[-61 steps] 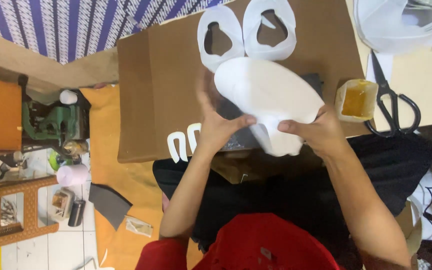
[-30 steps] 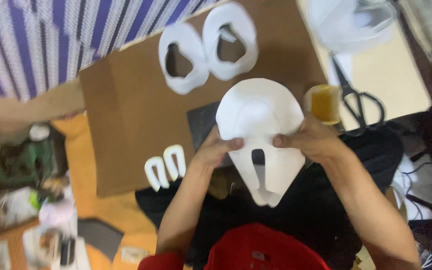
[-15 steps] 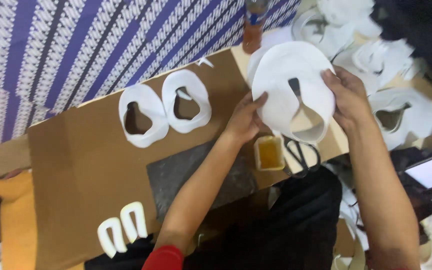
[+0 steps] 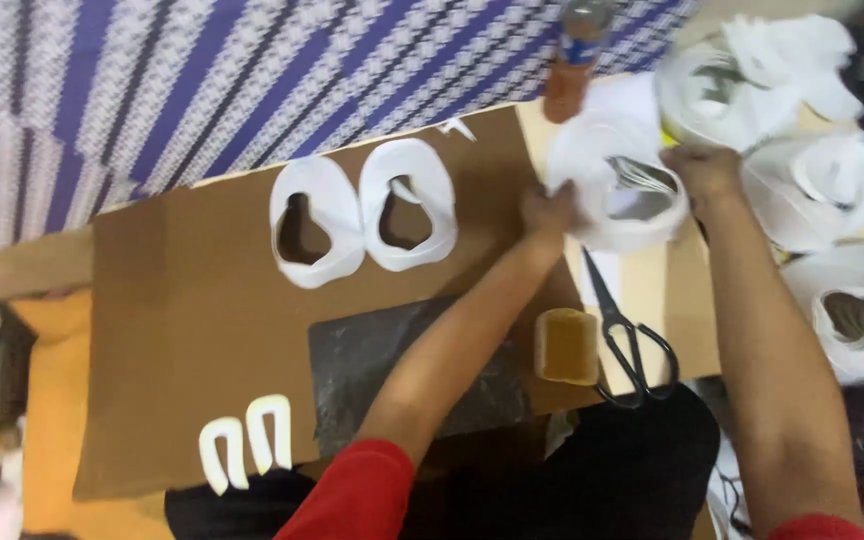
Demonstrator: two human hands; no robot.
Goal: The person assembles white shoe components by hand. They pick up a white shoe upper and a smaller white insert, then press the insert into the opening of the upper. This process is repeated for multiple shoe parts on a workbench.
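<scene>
Item: white cut-out piece [image 4: 617, 185], a thin curved sheet with a large opening, blurred by motion. Held above the far right end of the brown cardboard sheet [image 4: 202, 330], between both hands.

Left hand [image 4: 549, 212]: fingers closed on the piece's left rim. Right hand [image 4: 704, 170]: fingers closed on its upper right rim; the exact pinch was too blurred to make out.

Handling, as judged: light, flexible, apt to bend or crease rather than break; the narrow band round the opening looked the weakest part. Best taken by the outer rim on two opposite sides, as here, not by the inner edge.

Nearby: black scissors [image 4: 624, 345] lay just below the fingers, with a small yellowish cup [image 4: 566, 345] to their left. A bottle [image 4: 572, 55] stood just beyond the left fingers. A heap of similar white pieces [image 4: 832, 190] lay past the right fingers. Two white oval rings [image 4: 362, 212] lay well left of the left fingers; two small white arches [image 4: 247, 450] and a dark sheet [image 4: 352, 370] lay nearer the body.
</scene>
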